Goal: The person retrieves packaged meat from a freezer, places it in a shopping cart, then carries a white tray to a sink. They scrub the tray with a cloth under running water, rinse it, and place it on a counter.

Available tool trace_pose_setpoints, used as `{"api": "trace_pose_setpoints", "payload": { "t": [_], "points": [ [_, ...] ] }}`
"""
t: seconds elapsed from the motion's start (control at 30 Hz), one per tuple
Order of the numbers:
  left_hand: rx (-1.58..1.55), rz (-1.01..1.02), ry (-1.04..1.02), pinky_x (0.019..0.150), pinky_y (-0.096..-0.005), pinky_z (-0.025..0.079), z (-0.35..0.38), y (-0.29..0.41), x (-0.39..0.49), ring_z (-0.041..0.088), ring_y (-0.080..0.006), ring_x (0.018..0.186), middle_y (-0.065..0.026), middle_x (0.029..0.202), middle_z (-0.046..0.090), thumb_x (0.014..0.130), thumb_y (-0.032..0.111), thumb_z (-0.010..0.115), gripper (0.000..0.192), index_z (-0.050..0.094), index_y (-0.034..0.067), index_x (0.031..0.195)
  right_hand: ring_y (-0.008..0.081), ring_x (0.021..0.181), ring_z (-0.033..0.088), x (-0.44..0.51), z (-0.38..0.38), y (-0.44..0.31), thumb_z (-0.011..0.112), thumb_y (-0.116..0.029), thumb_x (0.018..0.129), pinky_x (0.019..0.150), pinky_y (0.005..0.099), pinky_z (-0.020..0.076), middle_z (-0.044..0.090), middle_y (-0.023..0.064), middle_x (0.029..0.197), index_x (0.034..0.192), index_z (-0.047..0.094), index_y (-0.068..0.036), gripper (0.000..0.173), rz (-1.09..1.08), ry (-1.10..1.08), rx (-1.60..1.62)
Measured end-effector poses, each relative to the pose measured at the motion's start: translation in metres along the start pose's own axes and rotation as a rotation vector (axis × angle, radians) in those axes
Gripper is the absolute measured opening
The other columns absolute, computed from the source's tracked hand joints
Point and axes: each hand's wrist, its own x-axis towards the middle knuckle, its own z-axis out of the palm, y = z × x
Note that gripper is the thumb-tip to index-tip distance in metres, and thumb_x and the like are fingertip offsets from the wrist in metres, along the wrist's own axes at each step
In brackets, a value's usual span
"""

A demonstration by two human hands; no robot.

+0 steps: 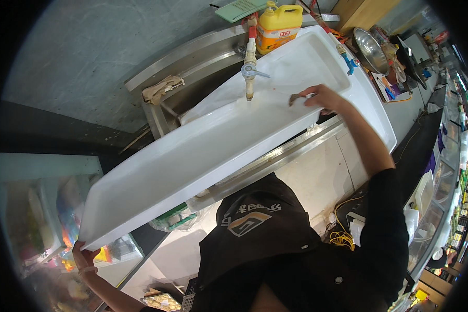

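Note:
A long white tray [187, 156] lies slanted across a metal sink frame before me. At its lower left corner my left hand [85, 257] grips the rim. My right hand [324, 100] is over the tray's upper right end, with a small grey-brown scouring pad [293, 99] between its fingers; what the pad is made of cannot be made out. Partly under this tray is another white tray [374, 117]. A pipe tap with a grey lever [249, 72] hangs over the long tray's far edge.
A yellow detergent jug [279, 29] and a green plastic grater-like board [240, 10] stand behind the trays. A blue-handled tap [350, 64] and a steel bowl [370, 50] are at the upper right. A glass-doored freezer [46, 167] is at left. Yellow cable [341, 240] lies coiled below right.

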Motion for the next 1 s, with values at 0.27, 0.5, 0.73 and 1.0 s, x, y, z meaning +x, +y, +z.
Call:
{"api": "trace_pose_setpoints", "payload": {
  "t": [0.27, 0.5, 0.73, 1.0],
  "points": [
    [0.071, -0.048, -0.321, 0.06, -0.0373, 0.061, 0.155, -0.009, -0.002, 0.071, -0.0353, 0.079, -0.0226, 0.1, 0.068, 0.086, 0.04, 0.048, 0.055, 0.056, -0.008, 0.113, 0.0121, 0.043, 0.051, -0.097, -0.192, -0.076, 0.071, -0.016, 0.075, 0.036, 0.0295, 0.0411, 0.065, 0.0059, 0.068, 0.108, 0.074, -0.013, 0.033, 0.185, 0.278, -0.495],
    [-0.057, -0.2, -0.747, 0.073, -0.0479, 0.059, 0.249, -0.067, 0.015, 0.068, -0.0407, 0.092, -0.0244, 0.108, 0.066, 0.09, 0.036, 0.043, 0.057, 0.052, -0.01, 0.122, 0.0197, 0.07, 0.065, -0.15, -0.324, -0.119, 0.072, -0.011, 0.065, 0.065, 0.0348, 0.0544, 0.072, 0.0079, 0.083, 0.106, 0.076, -0.011, 0.041, 0.251, 0.63, -0.849],
    [-0.234, -0.453, -0.985, 0.091, -0.0467, 0.054, 0.38, -0.17, 0.033, 0.058, -0.044, 0.116, -0.0227, 0.131, 0.057, 0.1, 0.035, 0.04, 0.054, 0.046, -0.005, 0.136, 0.0208, 0.078, 0.063, -0.225, -0.376, -0.132, 0.069, -0.009, 0.068, 0.07, 0.0346, 0.0532, 0.069, 0.0091, 0.09, 0.11, 0.073, -0.011, 0.042, 0.187, 0.843, -1.059],
    [-0.59, -0.578, -1.055, 0.077, -0.0467, 0.062, 0.516, -0.231, 0.011, 0.062, -0.045, 0.106, -0.0232, 0.13, 0.055, 0.094, 0.005, 0.049, 0.056, 0.036, 0.02, 0.146, 0.0222, 0.087, 0.061, -0.363, -0.365, -0.013, 0.066, -0.007, 0.071, 0.076, 0.0343, 0.0519, 0.066, 0.0104, 0.099, 0.115, 0.07, -0.013, 0.044, 0.369, 0.906, -1.012]
  ]
}}
